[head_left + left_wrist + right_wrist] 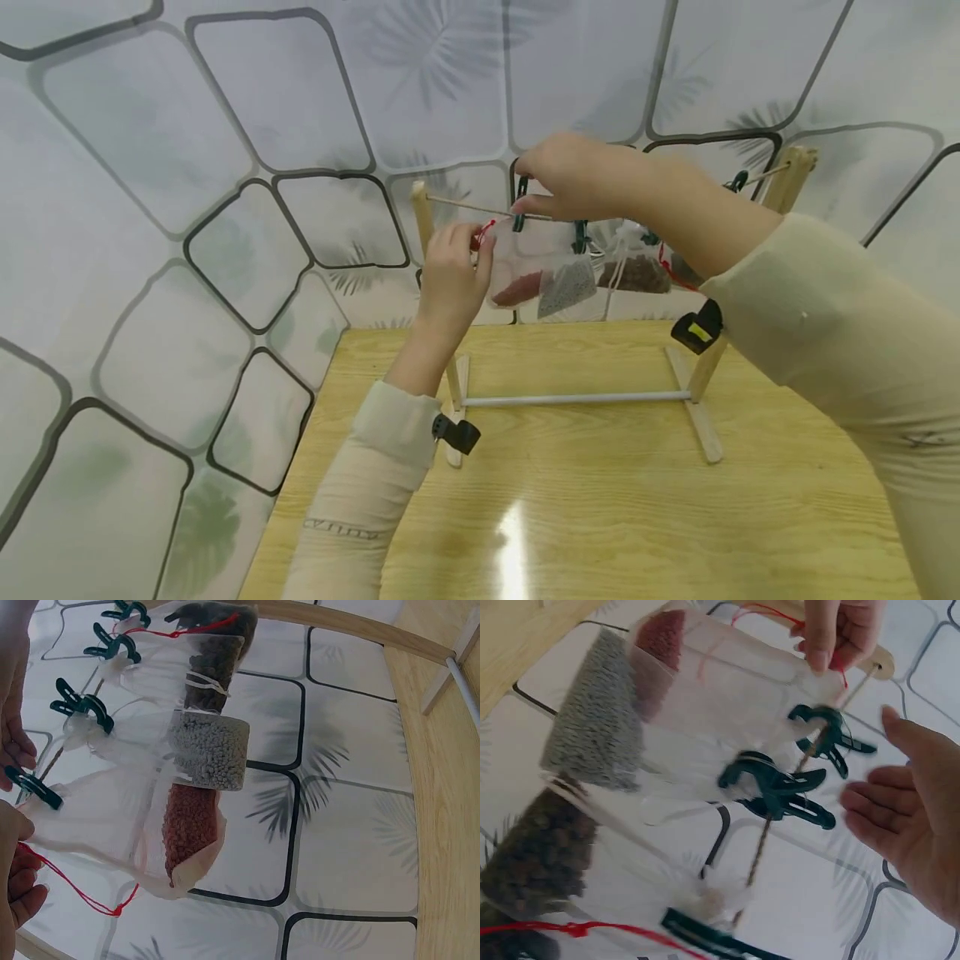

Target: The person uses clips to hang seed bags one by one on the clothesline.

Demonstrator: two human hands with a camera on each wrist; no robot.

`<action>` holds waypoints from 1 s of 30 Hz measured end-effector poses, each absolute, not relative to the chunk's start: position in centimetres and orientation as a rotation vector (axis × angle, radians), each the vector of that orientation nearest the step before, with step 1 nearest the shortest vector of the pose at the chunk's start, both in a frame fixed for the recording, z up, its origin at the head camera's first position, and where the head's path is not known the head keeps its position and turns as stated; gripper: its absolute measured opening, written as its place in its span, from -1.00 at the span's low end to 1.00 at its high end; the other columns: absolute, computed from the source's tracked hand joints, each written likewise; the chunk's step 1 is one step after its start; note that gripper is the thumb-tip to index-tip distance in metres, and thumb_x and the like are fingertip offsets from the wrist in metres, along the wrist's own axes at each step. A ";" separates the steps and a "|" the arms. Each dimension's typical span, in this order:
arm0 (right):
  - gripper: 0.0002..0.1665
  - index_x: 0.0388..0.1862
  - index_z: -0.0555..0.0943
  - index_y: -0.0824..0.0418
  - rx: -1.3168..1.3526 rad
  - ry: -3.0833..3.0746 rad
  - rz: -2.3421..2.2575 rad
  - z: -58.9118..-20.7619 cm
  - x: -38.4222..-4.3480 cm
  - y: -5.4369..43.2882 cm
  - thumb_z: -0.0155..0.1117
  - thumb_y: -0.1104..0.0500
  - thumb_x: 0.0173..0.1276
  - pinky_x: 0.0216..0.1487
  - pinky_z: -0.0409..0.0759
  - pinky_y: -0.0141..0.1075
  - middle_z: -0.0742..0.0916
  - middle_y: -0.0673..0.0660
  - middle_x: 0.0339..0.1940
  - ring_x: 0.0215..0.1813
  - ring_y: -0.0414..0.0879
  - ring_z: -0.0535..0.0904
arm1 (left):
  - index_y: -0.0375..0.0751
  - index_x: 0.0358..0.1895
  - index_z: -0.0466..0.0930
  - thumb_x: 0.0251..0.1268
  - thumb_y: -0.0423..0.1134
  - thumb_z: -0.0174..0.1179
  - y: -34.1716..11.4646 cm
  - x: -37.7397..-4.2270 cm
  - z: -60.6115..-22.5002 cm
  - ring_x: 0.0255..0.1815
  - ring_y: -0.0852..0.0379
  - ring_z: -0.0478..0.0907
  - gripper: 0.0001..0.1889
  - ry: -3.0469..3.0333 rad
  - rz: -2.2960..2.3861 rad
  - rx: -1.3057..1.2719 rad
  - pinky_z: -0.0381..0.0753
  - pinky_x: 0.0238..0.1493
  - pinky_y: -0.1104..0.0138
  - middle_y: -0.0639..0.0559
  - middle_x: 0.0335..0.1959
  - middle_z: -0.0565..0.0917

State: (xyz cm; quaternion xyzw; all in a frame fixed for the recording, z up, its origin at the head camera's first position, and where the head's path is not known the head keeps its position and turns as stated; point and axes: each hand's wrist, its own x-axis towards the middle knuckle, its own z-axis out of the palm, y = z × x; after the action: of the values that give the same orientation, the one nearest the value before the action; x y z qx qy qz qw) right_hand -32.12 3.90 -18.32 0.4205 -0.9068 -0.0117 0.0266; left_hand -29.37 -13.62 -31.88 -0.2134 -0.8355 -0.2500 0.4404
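A sheer drawstring bag with reddish contents (191,832) hangs from a cord (759,851) strung between wooden posts. My left hand (453,271) pinches that bag's upper corner near its red drawstring (82,896). At the bag's top, a dark green clip (821,731) grips it to the cord. Around this clip's handles, thumb and fingers spread apart, is my right hand (915,802); it looks clear of the handles in the right wrist view. Beside the reddish bag hang a bag of grey granules (210,750) and a bag of dark brown pieces (214,671), also held by green clips.
The wooden stand has a left post (422,212), a right post (789,179) and a white lower bar (577,399). It stands on a wood-grain table (600,500) against a patterned wall covering (442,100). Another dark-filled bag (244,622) with red string hangs farthest right.
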 end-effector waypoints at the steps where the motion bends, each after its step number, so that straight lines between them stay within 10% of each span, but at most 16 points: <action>1: -0.43 0.10 0.43 0.50 1.284 -2.761 -0.016 -18.6 -31.9 4.1 0.08 -0.01 0.43 0.06 0.47 0.02 0.62 0.42 -0.02 0.01 0.25 0.54 | -0.43 -0.26 0.54 0.30 -0.32 0.15 -13.7 -29.3 -32.0 -0.32 -0.12 0.51 -0.83 -2.060 -0.621 -0.531 0.44 -0.12 0.13 -0.20 -0.41 0.58; 13: -0.71 -0.24 0.56 0.43 1.290 -1.998 0.272 -23.1 -30.0 7.6 0.26 0.19 0.24 -0.32 0.51 -0.08 0.65 0.27 -0.41 -0.38 0.12 0.53 | -0.23 -0.50 0.54 0.12 -0.30 0.15 -14.7 -27.3 -33.8 -0.63 0.04 0.44 -0.89 -1.940 -0.403 -0.584 0.37 -0.61 0.27 0.00 -0.65 0.54; 21: -0.49 -0.27 0.56 0.41 1.339 -1.871 0.402 -26.9 -26.8 9.7 -0.11 -0.02 0.49 -0.37 0.52 -0.16 0.63 0.24 -0.45 -0.42 0.02 0.51 | -0.16 -0.53 0.52 0.05 -0.29 0.14 -15.2 -25.1 -36.6 -0.64 0.10 0.43 -0.92 -1.926 -0.360 -0.751 0.27 -0.60 0.24 0.06 -0.68 0.49; 30: -0.47 -0.27 0.56 0.42 1.235 -1.886 0.474 -32.2 -25.2 12.3 -0.05 -0.06 0.47 -0.30 0.52 -0.06 0.65 0.24 -0.42 -0.37 0.08 0.56 | -0.11 -0.50 0.56 -0.01 -0.22 0.19 -15.8 -23.2 -40.0 -0.62 0.14 0.48 -0.94 -2.084 -0.252 -0.785 0.35 -0.57 0.28 0.10 -0.64 0.54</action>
State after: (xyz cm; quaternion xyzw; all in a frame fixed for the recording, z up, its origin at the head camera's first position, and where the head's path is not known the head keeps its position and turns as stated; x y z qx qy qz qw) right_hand -25.21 12.30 -32.21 0.4898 -0.7478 0.1881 0.4069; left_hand -23.19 -15.85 -40.01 -0.3153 -0.8373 -0.1012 0.4351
